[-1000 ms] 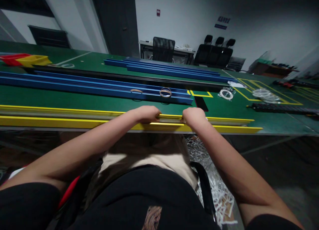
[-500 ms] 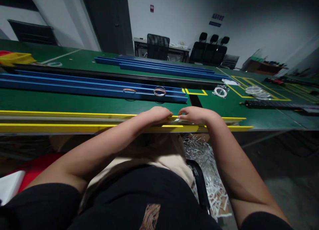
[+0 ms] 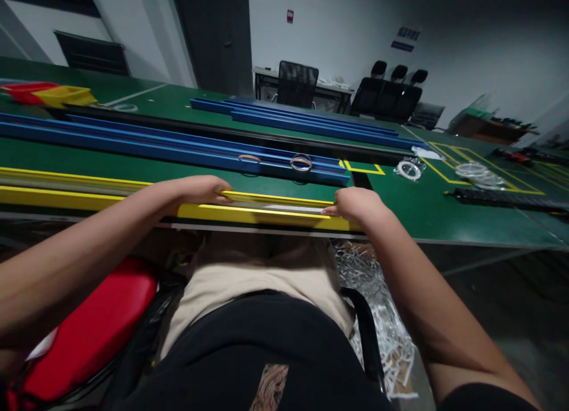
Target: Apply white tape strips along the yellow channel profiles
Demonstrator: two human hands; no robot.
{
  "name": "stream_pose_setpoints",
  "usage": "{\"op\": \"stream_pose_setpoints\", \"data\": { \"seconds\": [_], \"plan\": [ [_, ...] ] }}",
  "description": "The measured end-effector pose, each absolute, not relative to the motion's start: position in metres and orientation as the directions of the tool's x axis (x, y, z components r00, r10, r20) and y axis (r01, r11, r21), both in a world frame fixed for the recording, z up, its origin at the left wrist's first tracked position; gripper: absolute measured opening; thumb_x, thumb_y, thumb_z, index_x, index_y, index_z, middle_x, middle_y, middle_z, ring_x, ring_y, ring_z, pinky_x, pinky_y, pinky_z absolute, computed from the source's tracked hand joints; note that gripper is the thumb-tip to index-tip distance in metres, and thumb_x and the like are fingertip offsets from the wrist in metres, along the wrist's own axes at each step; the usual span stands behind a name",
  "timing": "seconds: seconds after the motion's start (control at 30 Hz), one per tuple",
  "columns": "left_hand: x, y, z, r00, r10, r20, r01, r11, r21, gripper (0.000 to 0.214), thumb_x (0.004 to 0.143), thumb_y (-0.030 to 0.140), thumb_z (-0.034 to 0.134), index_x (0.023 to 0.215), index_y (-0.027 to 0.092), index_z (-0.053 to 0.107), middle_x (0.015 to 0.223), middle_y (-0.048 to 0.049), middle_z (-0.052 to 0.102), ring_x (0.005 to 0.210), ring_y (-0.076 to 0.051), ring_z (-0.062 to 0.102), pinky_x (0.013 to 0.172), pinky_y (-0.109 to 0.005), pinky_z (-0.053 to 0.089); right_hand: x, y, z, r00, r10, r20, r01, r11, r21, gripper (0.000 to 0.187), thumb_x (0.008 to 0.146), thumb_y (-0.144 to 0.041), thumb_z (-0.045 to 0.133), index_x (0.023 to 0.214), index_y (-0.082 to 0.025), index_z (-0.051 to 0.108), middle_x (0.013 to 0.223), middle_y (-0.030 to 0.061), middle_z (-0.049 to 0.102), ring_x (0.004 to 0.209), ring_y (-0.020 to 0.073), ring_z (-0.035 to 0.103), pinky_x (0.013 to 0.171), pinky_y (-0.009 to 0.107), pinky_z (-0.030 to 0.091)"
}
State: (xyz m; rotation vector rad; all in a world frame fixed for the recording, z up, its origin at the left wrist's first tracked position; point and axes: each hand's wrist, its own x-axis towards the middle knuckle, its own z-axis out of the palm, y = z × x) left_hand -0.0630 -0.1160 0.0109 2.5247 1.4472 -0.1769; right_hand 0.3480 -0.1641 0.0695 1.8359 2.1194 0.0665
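A long yellow channel point(image 3: 262, 212) lies along the near edge of the green table, running out of view on the left. Inside it a whitish strip point(image 3: 296, 209) shows close to my right hand. My left hand point(image 3: 202, 190) is closed over the channel, its fingertips bent into the groove. Farther right, my right hand point(image 3: 359, 204) grips the channel near its right end, thumb at the inner side. The backs of both hands hide most of the fingers.
Beyond the channel lie blue channels point(image 3: 178, 149) with tape rings point(image 3: 301, 162) on them, and a black rail point(image 3: 249, 132). Yellow and red bins point(image 3: 66, 95) stand far left. Bagged white rolls point(image 3: 409, 170) lie right. Shredded strips point(image 3: 382, 322) fill a box below.
The yellow channel has shifted left, its right end now near my right hand. My left hand has moved left, so the hands are far apart. The view has turned slightly left.
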Motion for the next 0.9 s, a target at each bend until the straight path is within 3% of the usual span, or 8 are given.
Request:
{"op": "stream_pose_setpoints", "data": {
  "seconds": [0.13,0.33,0.6,0.77,0.9],
  "plan": [
    [-0.058,-0.118,0.011,0.482,0.854,-0.196,0.876,-0.475,0.082,0.038,0.082,0.057,0.056,0.083,0.022,0.070,0.075,-0.0038,0.070,0.061,-0.017,0.056,0.056,-0.027,0.032,0.338,-0.159,0.055,-0.028,0.978,-0.208,0.948,0.092,0.304,0.050,0.084,-0.053,0.070,0.114,-0.013,0.077,0.115,0.0232,0.074,0.106,0.0344,0.071,0.086,0.042,0.056],
    [0.028,-0.119,0.016,0.553,0.817,-0.162,0.828,-0.561,-0.001,0.036,0.085,0.051,0.053,0.092,0.022,0.074,0.087,-0.0080,0.075,0.070,-0.020,0.064,0.058,-0.028,0.037,0.339,-0.159,0.052,-0.076,0.981,-0.179,0.946,0.127,0.297,0.043,0.084,-0.043,0.071,0.112,-0.011,0.078,0.115,0.0247,0.074,0.103,0.0356,0.072,0.086,0.045,0.056],
    [0.179,-0.120,0.028,0.673,0.715,-0.191,0.735,-0.675,0.064,0.040,0.088,0.049,0.054,0.105,0.021,0.075,0.103,-0.0118,0.077,0.085,-0.022,0.071,0.069,-0.028,0.046,0.340,-0.162,0.051,-0.091,0.981,-0.171,0.950,0.137,0.282,0.036,0.088,-0.033,0.065,0.114,-0.011,0.077,0.113,0.0251,0.074,0.106,0.0339,0.072,0.088,0.041,0.055],
    [0.191,-0.119,0.024,0.720,0.674,-0.168,0.693,-0.711,0.119,0.037,0.091,0.047,0.052,0.106,0.021,0.073,0.104,-0.0106,0.077,0.085,-0.021,0.069,0.068,-0.027,0.043,0.357,-0.164,0.054,-0.170,0.967,-0.190,0.948,0.213,0.236,0.052,0.091,-0.058,0.059,0.112,-0.014,0.077,0.112,0.0224,0.074,0.103,0.0333,0.071,0.085,0.038,0.054],
    [0.157,-0.119,0.019,0.711,0.690,-0.136,0.703,-0.701,0.120,0.034,0.091,0.047,0.053,0.107,0.022,0.070,0.102,-0.0084,0.076,0.081,-0.020,0.067,0.064,-0.027,0.039,0.376,-0.166,0.066,-0.309,0.923,-0.228,0.943,0.329,0.053,0.058,0.096,-0.068,0.043,0.117,-0.023,0.074,0.110,0.0132,0.076,0.099,0.0271,0.070,0.082,0.033,0.052]
  ]
}}
